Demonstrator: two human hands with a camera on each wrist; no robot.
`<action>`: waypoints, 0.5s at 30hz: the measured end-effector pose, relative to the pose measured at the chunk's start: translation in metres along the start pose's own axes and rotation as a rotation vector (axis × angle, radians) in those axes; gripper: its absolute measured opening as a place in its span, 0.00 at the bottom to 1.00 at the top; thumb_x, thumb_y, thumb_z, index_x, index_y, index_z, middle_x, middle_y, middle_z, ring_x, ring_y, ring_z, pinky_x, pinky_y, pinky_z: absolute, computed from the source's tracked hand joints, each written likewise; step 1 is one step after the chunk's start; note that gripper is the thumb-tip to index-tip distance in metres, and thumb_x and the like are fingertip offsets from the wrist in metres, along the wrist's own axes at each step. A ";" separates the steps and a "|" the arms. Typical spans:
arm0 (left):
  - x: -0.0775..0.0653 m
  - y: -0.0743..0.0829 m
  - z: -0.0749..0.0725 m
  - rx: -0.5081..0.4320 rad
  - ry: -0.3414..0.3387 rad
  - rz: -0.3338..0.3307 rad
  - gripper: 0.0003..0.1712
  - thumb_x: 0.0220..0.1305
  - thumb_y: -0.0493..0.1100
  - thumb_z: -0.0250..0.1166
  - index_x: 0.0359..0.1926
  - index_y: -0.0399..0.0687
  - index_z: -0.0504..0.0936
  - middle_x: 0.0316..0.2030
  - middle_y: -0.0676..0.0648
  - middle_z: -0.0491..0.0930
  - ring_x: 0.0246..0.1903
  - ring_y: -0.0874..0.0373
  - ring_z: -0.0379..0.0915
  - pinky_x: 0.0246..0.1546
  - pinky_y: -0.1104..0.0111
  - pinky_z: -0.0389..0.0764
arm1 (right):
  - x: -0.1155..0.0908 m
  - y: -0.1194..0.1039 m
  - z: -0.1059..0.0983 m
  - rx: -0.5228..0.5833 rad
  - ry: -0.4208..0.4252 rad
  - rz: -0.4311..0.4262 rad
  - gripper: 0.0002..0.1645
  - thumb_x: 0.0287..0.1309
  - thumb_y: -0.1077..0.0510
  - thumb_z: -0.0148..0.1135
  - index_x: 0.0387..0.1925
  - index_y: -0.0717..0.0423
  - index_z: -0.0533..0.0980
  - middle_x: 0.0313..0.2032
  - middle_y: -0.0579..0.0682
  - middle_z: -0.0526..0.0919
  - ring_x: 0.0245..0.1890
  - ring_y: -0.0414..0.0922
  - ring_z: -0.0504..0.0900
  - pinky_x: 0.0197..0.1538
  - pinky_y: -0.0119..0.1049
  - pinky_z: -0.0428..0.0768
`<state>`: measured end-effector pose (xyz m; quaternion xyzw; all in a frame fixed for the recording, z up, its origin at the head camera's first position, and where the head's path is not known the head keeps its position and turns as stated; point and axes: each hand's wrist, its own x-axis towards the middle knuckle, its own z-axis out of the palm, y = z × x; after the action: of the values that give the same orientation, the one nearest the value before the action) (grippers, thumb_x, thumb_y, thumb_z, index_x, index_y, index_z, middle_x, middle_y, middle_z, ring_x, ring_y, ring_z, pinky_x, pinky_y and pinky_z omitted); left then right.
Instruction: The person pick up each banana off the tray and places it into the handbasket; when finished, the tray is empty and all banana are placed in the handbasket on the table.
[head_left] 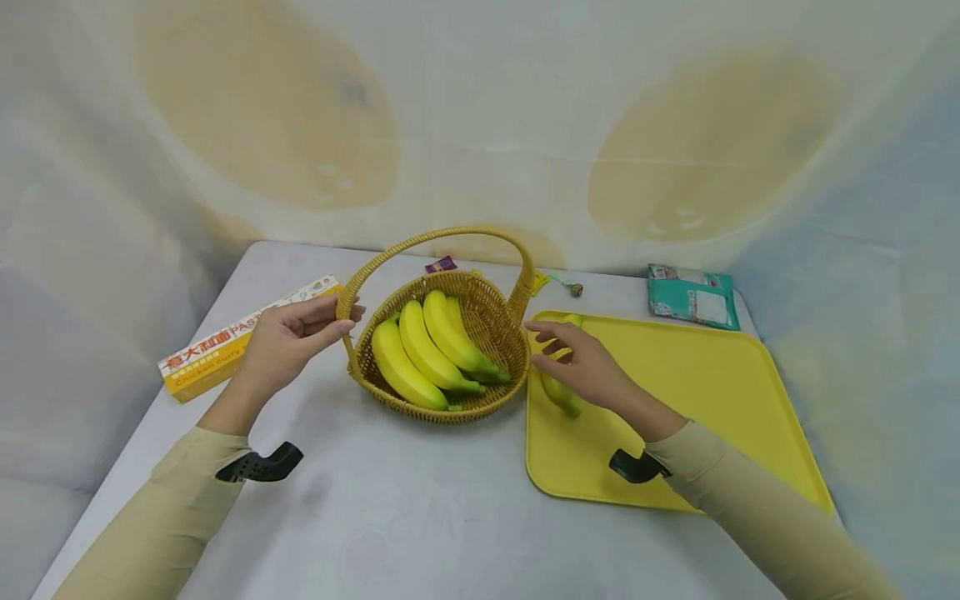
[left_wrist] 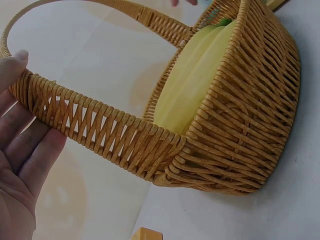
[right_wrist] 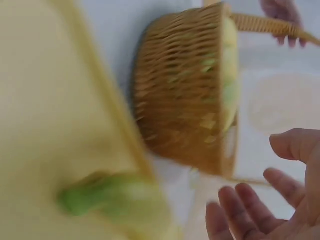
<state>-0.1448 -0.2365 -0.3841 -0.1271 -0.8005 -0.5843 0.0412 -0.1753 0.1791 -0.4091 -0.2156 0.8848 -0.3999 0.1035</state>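
A woven basket (head_left: pixel 442 416) with a tall arched handle stands in the middle of the table, holding several yellow bananas (head_left: pixel 408 362). At the left side of that handle (left_wrist: pixel 100 117), my left hand (head_left: pixel 288 337) pinches it, thumb on one face and fingers on the other. My right hand (head_left: pixel 592 371) hovers by the basket's right rim with its fingers relaxed and nothing in them. Beneath it, partly covered from the head view, another banana (head_left: pixel 558 397) lies at the left edge of the yellow tray (head_left: pixel 675 400). The right wrist view is blurred.
A pasta box (head_left: pixel 217 358) lies at the left. Behind the basket are a purple packet (head_left: pixel 441 264), a small yellow item (head_left: pixel 539 282) and what looks like a wrapped lollipop (head_left: pixel 575 290). A teal packet (head_left: pixel 690 296) sits beyond the tray, against the fabric backdrop.
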 end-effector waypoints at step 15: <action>-0.001 0.001 -0.001 -0.006 -0.001 -0.009 0.23 0.69 0.40 0.69 0.62 0.35 0.80 0.50 0.48 0.87 0.50 0.64 0.84 0.52 0.74 0.81 | -0.016 0.063 0.008 -0.155 -0.021 0.288 0.44 0.68 0.48 0.65 0.78 0.54 0.58 0.58 0.66 0.75 0.51 0.58 0.81 0.45 0.48 0.83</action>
<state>-0.1436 -0.2371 -0.3836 -0.1239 -0.7992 -0.5869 0.0379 -0.1770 0.2181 -0.4611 -0.0981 0.9335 -0.3094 0.1522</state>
